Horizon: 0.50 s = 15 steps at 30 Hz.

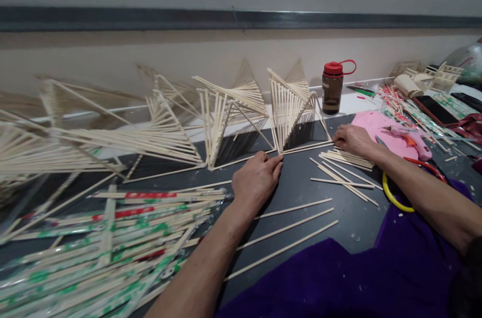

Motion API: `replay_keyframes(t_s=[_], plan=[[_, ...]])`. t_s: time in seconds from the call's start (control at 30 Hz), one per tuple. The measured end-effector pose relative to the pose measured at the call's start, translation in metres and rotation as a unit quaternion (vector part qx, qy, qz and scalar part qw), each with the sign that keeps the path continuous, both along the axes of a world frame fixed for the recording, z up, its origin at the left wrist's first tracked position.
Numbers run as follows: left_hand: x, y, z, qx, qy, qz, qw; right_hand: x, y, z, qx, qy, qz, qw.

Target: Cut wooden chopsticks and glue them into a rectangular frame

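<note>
A twisted structure of wooden chopsticks (288, 107) stands on the dark tabletop against the wall. My left hand (258, 177) is closed, its fingertips pinching the structure's near bottom corner. At the right end of its base sticks, my right hand (352, 140) has its fingers closed on the stick ends; the exact grip is partly hidden. Just below that hand lies a pile of loose chopsticks (348, 160). Three more loose chopsticks (289, 232) lie spread out between my forearms. Similar twisted chopstick frames (241, 102) run in a row leftward.
Plastic-wrapped chopsticks (131, 237) cover the left front. A brown bottle with a red lid (332, 90) stands by the wall. On the right are pink sheet (367, 120), a pink glue gun (410, 140), red-and-yellow-handled scissors (393, 197) and a phone (437, 110). Purple cloth (320, 278) lies in front.
</note>
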<state>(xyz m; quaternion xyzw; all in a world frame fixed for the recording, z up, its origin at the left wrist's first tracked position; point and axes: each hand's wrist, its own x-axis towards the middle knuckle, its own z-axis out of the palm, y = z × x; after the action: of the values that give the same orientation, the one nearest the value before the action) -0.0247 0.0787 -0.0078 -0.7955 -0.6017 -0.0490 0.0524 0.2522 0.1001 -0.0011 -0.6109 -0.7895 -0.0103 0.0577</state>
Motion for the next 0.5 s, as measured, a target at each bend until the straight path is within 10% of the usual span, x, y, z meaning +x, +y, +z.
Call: replay_keyframes(t_s=[0.5], plan=[[0.0022, -0.002, -0.0004, 0.005, 0.002, 0.012, 1.0, -0.0033, 0.0011, -0.0004, 0.001, 0.004, -0.018, 1.0]])
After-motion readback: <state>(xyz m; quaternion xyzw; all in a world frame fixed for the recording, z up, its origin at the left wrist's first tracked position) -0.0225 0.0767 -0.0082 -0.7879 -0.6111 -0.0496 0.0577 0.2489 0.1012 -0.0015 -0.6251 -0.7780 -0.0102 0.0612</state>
